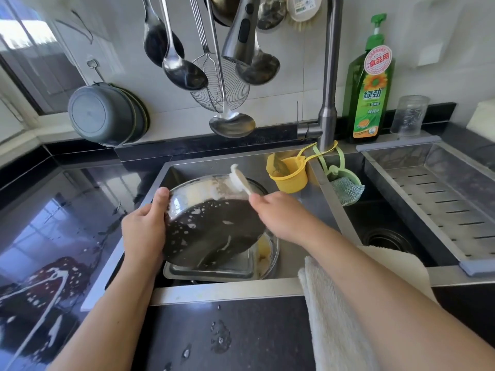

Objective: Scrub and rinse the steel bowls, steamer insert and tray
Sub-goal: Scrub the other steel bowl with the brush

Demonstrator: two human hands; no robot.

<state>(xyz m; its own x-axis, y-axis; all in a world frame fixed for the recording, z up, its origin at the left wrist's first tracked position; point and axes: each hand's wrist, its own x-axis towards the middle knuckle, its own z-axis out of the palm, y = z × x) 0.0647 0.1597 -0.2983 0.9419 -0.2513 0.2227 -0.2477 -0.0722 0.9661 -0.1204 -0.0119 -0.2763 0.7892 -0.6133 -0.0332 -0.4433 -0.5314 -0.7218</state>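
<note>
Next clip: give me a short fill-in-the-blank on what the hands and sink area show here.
1. The left hand grips the rim of a soapy steel ____.
2. The right hand holds a white ____ against the upper rim of that vessel.
3. The dish soap bottle right of the faucet is ____ in colour.
4. A yellow ____ hangs from the faucet base.

Missing words: bowl; sponge; green; cup

Counted: two hands (pixel 144 231) (pixel 278 215), one soap bottle (pixel 371 84), one glass jar (pixel 409 115), one tray (pixel 211 270), one faucet (pixel 330 76).
</note>
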